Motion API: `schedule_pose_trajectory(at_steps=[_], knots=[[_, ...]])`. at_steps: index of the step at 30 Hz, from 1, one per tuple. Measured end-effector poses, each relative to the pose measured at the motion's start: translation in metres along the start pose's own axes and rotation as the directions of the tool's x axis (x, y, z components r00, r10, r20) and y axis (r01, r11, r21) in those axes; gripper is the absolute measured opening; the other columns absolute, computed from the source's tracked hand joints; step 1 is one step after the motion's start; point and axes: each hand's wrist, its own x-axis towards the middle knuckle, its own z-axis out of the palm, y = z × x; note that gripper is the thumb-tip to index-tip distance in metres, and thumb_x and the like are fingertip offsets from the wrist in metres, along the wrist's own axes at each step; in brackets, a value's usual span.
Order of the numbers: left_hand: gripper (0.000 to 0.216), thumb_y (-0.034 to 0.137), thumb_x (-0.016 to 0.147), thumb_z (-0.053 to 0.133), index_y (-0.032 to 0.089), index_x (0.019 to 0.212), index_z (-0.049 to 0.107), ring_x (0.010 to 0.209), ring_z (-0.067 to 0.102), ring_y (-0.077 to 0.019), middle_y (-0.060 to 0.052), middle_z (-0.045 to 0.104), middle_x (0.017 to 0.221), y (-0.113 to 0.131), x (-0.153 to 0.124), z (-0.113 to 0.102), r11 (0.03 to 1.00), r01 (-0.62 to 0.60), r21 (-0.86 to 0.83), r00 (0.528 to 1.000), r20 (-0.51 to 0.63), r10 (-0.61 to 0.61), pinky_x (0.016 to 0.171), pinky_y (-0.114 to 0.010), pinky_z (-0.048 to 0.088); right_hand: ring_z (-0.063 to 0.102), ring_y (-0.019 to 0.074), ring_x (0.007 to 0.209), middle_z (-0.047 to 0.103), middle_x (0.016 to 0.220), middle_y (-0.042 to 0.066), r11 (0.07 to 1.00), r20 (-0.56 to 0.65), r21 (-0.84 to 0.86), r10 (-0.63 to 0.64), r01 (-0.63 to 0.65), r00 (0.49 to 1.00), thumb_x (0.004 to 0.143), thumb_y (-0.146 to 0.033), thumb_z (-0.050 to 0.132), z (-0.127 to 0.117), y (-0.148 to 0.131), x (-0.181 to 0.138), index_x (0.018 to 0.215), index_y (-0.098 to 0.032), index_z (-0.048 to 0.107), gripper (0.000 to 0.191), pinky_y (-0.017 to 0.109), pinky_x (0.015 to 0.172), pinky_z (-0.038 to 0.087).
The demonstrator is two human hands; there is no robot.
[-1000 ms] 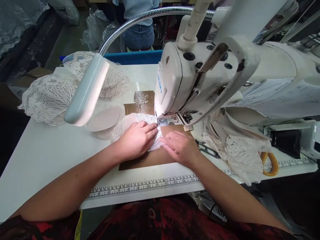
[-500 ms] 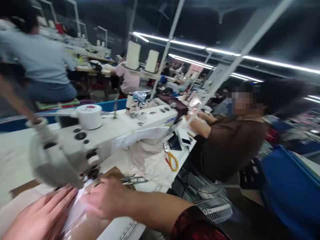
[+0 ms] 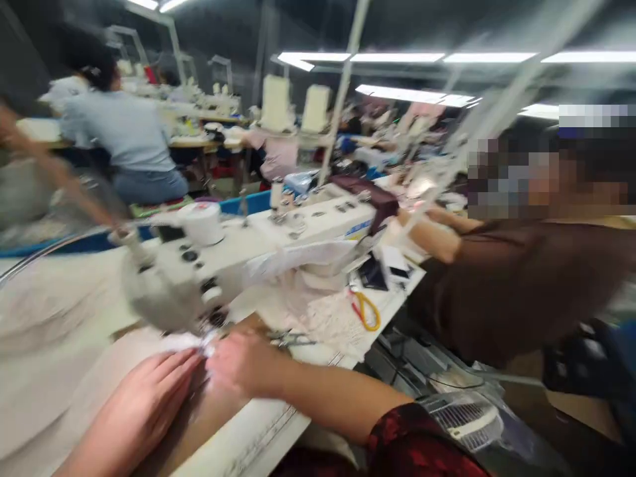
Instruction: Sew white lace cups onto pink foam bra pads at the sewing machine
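Note:
My left hand [image 3: 149, 391] lies flat, fingers stretched out and together, on pale fabric [image 3: 119, 361] in front of a white sewing machine [image 3: 166, 291]. Close to its fingertips, my right hand [image 3: 248, 364] is curled in a pinch at the fabric's white edge, just by the needle area. Blur and the fingers hide exactly how the edge is held. A pair of thread snips [image 3: 301, 340] lies behind my right wrist. Farther right on the table are yellow-handled scissors [image 3: 369, 311] beside lace-like pale fabric [image 3: 332, 321].
A white thread cone [image 3: 203, 222] stands on the machine. A dark phone [image 3: 372, 273] and a white box [image 3: 395, 262] lie near the table's right edge. At right sits a co-worker in a brown top [image 3: 521, 285]. A fan [image 3: 470, 421] is below the table edge.
The view has swung left, so the machine, table and co-workers appear farther right. Both hands remain by the needle area, the left flat on the fabric and the right curled.

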Motion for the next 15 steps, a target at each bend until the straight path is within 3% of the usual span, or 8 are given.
schedule_pose_trajectory(at_steps=[2,5,15], knots=[[0.029,0.021,0.09,0.044,0.019,0.11,0.066,0.092,0.063,-0.0226,-0.009,0.068,0.112,0.014,0.006,-0.009,0.997,0.076,0.008,0.989,0.129,-0.077,0.08,-0.037,0.053,0.051,0.0183,0.079,0.063,0.084,0.005,0.999,0.03,0.023,-0.027,0.026,0.999,0.087,-0.024,0.052,-0.003,-0.004,-0.002,0.081,-0.016,0.062,0.014,0.032,0.071,0.037],[0.031,0.025,0.092,0.045,0.015,0.115,0.063,0.098,0.06,-0.024,-0.012,0.064,0.119,0.012,0.008,-0.006,0.99,0.143,-0.002,0.968,0.208,-0.139,0.085,-0.041,0.05,0.05,0.0187,0.081,0.062,0.086,0.007,0.998,-0.063,0.063,0.035,-0.031,0.997,0.092,-0.026,0.045,0.0,0.001,-0.001,0.092,-0.016,0.065,0.022,0.032,0.072,0.035],[0.031,0.026,0.093,0.046,0.016,0.117,0.062,0.099,0.058,-0.0231,-0.013,0.063,0.121,0.01,-0.001,-0.002,0.984,0.176,-0.037,0.971,0.172,-0.167,0.084,-0.041,0.049,0.049,0.0182,0.073,0.061,0.076,0.005,0.993,-0.061,0.105,0.057,-0.05,0.997,0.092,-0.026,0.047,0.002,-0.003,-0.003,0.108,-0.016,0.066,0.027,0.03,0.069,0.035]])
